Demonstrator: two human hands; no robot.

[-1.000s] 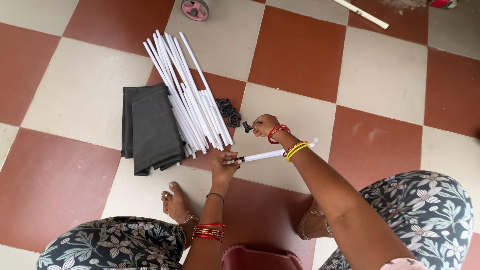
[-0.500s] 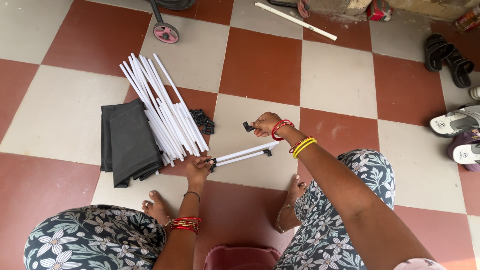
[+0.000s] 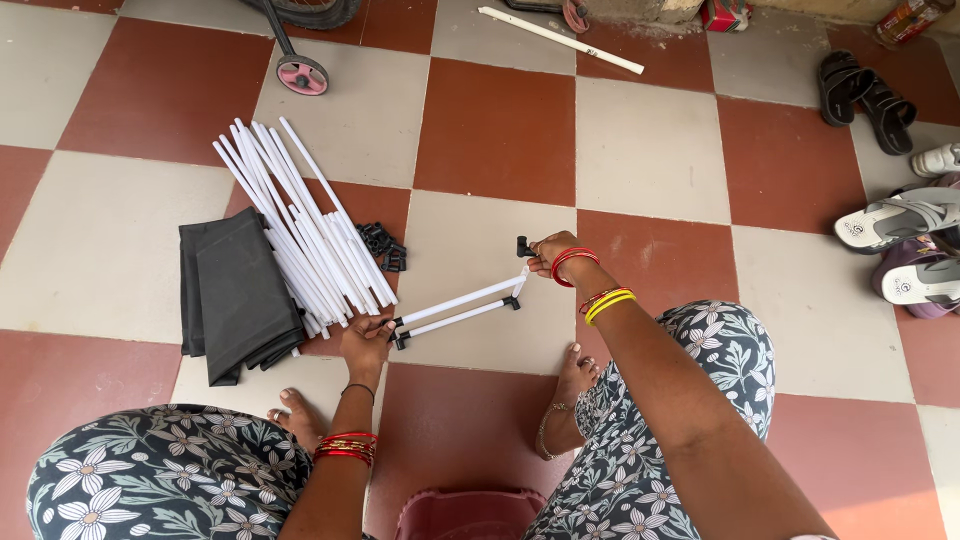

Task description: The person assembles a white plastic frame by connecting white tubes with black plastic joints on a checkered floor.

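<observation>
Folded dark fabric [image 3: 235,295] by spare white tubes [image 3: 300,225] (sandals [image 3: 865,85] far right)

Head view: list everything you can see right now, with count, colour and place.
loose rods: a bundle, white, floor left
fabric: one folded, dark grey, left of the bundle
connectors: small pile, black, right of the bundle
joined rods: two, white, black-tipped, centre floor
single rod: one, white, top
wheel: one, pink, top left
sandals: several, right edge
tub: one, pink, bottom
left hand: on joined rods' near end
right hand: holds black connector
</observation>
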